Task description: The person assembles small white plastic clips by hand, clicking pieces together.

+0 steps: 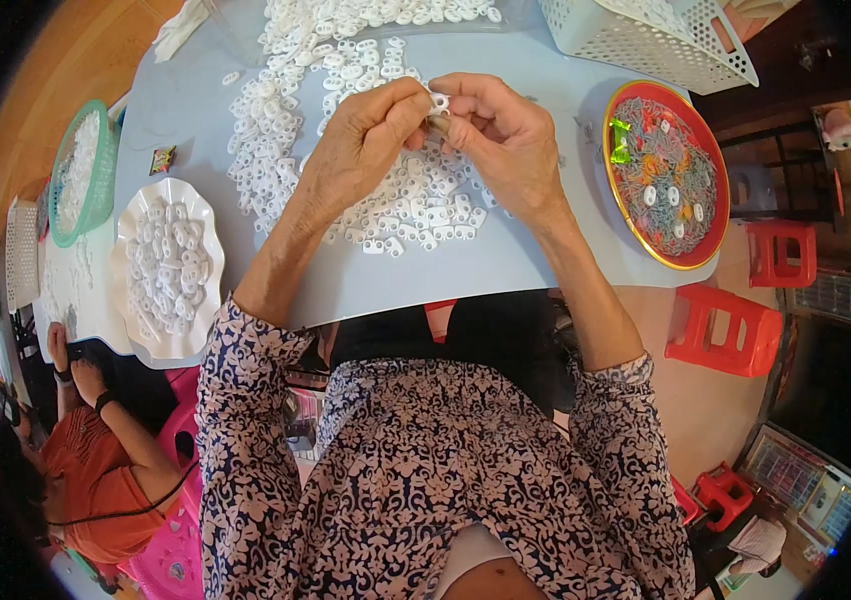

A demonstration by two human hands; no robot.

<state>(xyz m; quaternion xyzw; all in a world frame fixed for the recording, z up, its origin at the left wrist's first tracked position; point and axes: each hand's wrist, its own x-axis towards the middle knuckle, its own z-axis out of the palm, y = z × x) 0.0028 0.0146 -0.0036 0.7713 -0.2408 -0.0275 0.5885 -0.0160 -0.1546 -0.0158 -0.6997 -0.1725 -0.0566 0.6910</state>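
Note:
Both hands meet above the pale blue-grey table (276, 290), fingertips nearly together. My left hand (371, 145) is closed in a pinch at a small white plastic piece (440, 102) with a hole in it. From the other side, my right hand (508, 145) grips the same piece between thumb and curled fingers. Part of the piece is hidden by the fingers. Beneath and around the hands spreads a pile of similar white oval pieces (416, 215) with dark holes.
At right sits a red gold-rimmed tray (712, 240) of grey strands with several white pieces. A scalloped white plate (208, 300) of pieces stands left, near a green basket (98, 180). A white perforated basket (596, 35) is far right. Another person (96, 470) sits left; red stools (736, 330) stand right.

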